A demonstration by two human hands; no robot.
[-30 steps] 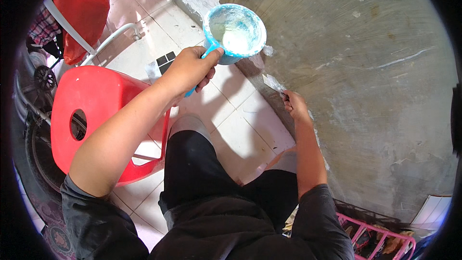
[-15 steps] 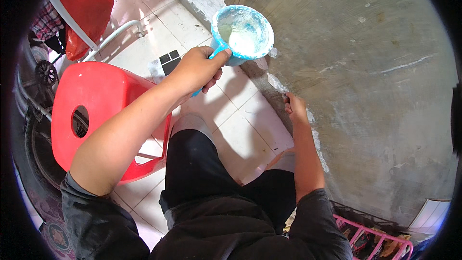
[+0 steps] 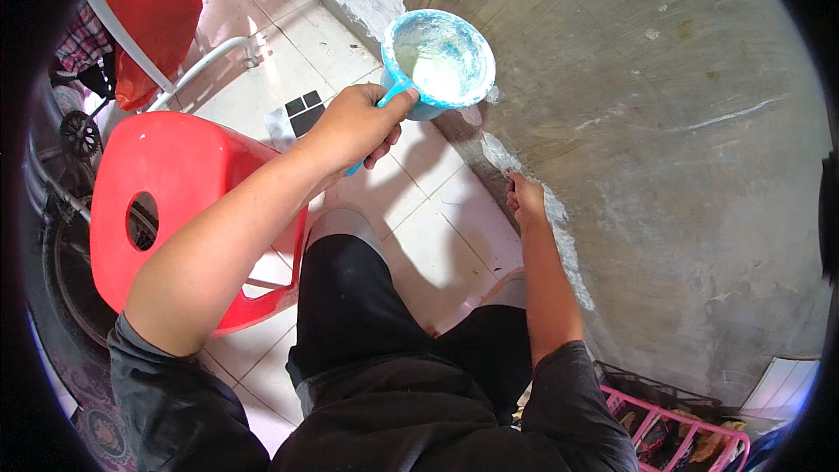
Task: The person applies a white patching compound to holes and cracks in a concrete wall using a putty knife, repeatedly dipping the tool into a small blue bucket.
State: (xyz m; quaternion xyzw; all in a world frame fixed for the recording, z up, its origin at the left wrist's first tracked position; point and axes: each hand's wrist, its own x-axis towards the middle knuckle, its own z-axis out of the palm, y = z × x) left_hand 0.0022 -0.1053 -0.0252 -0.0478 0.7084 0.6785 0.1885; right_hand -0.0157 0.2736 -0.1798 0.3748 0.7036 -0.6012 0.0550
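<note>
Against the grey wall (image 3: 664, 122), the left hand (image 3: 354, 127) clenches a tilted blue scoop (image 3: 437, 61); white paste may spill, while the right hand's (image 3: 526, 199) fingers press the wall's base.

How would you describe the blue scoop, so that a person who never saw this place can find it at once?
Start at the big grey wall and go down to where it meets the tiled floor. There the left hand holds up the blue scoop by its handle. It is the only blue thing, smeared white inside.
</note>
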